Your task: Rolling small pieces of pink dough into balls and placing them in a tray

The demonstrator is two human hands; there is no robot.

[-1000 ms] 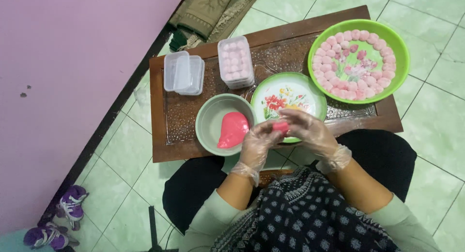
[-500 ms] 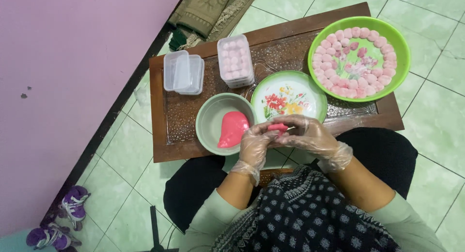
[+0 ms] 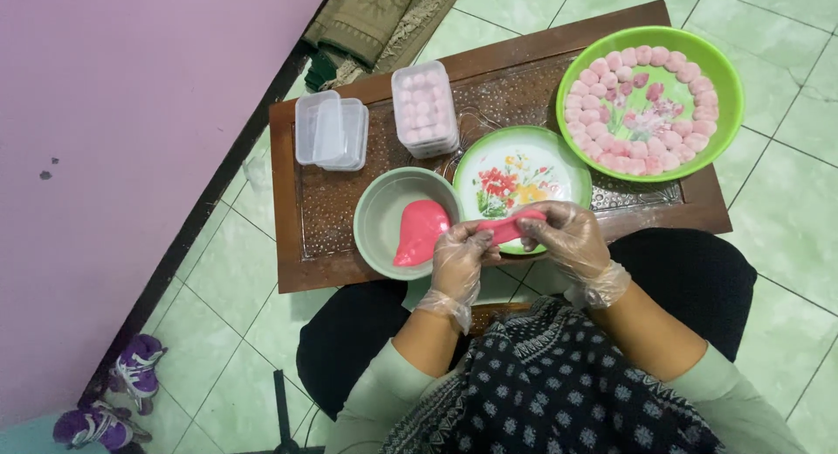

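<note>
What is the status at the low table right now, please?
Left hand and right hand, both gloved, pinch a pink dough strip between them. Grey bowl of dough beside. Flowered plate beneath. Nothing in the way.

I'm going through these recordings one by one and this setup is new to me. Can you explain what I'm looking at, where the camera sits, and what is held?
There is no machine here: a seated person wears a camera on the head, looking straight down at their own hands. Both wear thin clear plastic gloves. The left hand and right hand together hold a small strip of pink dough, each gripping one end. Below them is a low brown wooden table. On it stand a pale green bowl with a lump of pink dough, a flowered green-rimmed plate, a bright green round tray ringed with pink dough pieces, a clear plastic box filled with more pieces, and empty clear boxes.
</note>
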